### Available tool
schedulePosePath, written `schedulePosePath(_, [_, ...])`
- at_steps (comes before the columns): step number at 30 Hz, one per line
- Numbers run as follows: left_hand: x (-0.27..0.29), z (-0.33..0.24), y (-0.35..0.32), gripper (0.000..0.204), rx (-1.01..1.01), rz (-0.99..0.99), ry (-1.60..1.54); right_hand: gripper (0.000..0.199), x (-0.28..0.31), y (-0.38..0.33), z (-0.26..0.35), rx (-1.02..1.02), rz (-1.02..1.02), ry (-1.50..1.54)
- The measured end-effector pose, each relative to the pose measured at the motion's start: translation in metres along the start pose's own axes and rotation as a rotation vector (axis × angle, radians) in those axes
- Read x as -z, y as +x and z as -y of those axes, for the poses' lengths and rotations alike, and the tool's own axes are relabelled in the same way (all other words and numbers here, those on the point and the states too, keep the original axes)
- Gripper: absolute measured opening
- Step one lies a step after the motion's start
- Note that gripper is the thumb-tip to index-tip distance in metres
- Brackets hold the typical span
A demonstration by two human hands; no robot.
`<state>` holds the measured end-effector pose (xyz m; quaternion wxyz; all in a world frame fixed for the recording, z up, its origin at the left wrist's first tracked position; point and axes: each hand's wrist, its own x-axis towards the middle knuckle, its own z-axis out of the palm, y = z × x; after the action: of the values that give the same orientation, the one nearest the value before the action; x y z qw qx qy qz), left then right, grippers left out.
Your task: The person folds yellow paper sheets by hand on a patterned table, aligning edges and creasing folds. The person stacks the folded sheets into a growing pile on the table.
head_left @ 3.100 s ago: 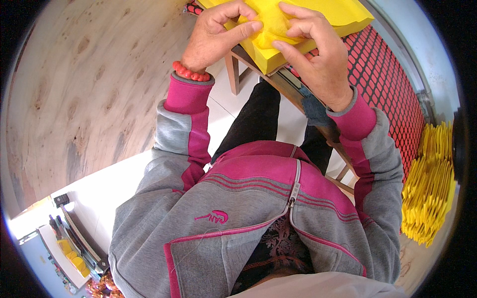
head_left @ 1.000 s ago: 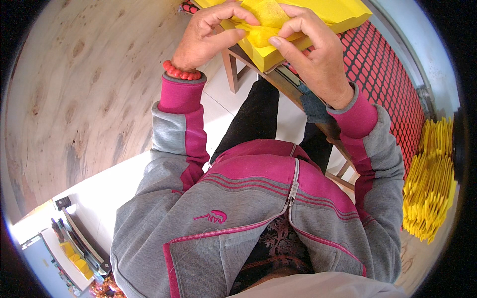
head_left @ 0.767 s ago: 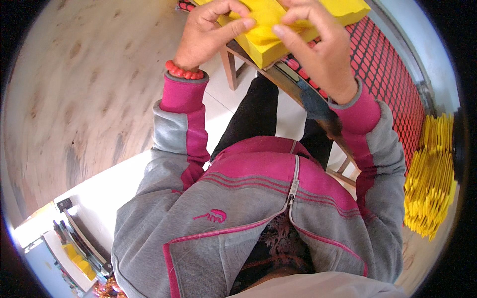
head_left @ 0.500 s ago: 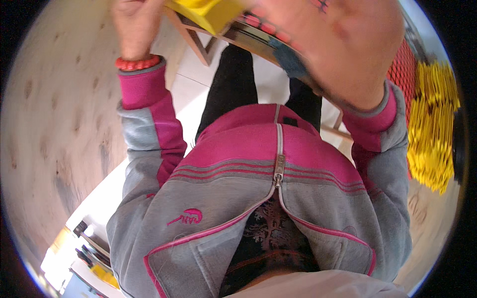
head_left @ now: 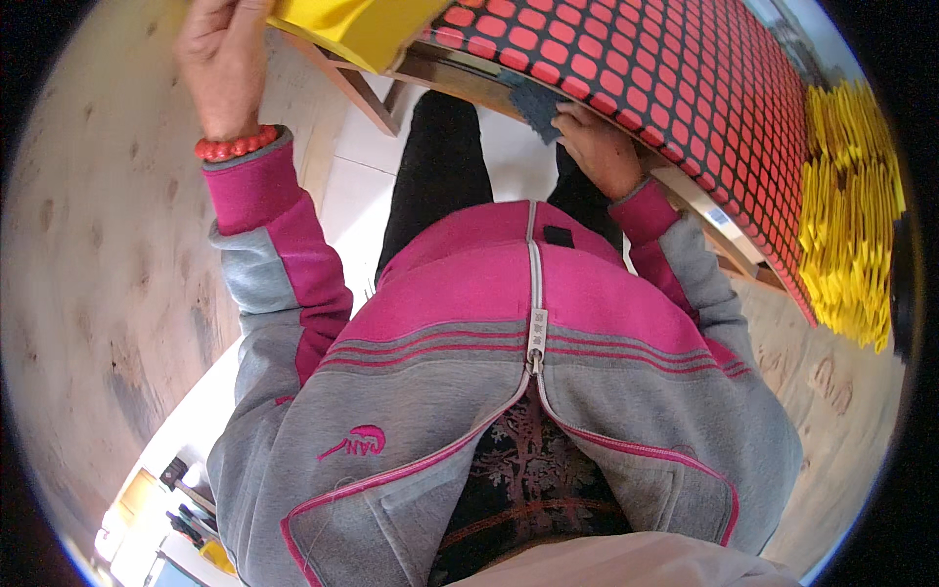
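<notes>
In the head view, the left hand (head_left: 223, 59) is at the upper left of the frame, its fingers bent and partly cut off by the top edge; it meets the left side of a yellow sheet (head_left: 362, 27), but whether it grips it cannot be told. A red bead bracelet (head_left: 235, 147) circles that wrist. The yellow sheet lies at the top, left of centre, its near corner at the front edge of the desk (head_left: 460, 86), and runs out of the frame. Right of it, a cover (head_left: 626, 68) patterned in red and black spreads across the desk. The right hand (head_left: 599, 152) is below the cover's front edge, right of upper centre, fingers half curled, fingertips at a dark blue cloth (head_left: 533, 103) hanging there; how firmly they hold it cannot be told. Many folded yellow pieces (head_left: 849, 215) stand packed together at the right edge of the frame.
</notes>
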<state>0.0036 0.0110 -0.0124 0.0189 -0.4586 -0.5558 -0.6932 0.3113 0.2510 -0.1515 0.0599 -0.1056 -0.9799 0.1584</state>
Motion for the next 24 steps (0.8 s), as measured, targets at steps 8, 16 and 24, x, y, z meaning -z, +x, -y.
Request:
schedulePosePath(8, [0.005, -0.015, -0.001, 0.005, 0.133, 0.132, 0.133, 0.020, 0.004, 0.012, -0.009, 0.079, 0.067, -0.160])
schedulePosePath(16, [0.012, -0.012, 0.005, 0.025, 0.062, 0.232, 0.184, 0.033, 0.002, 0.011, -0.004, 0.111, -0.190, -0.066])
schedulePosePath(24, [0.011, -0.012, 0.004, 0.025, 0.065, 0.238, 0.158, 0.023, 0.085, 0.006, 0.080, 0.291, 0.108, 0.048])
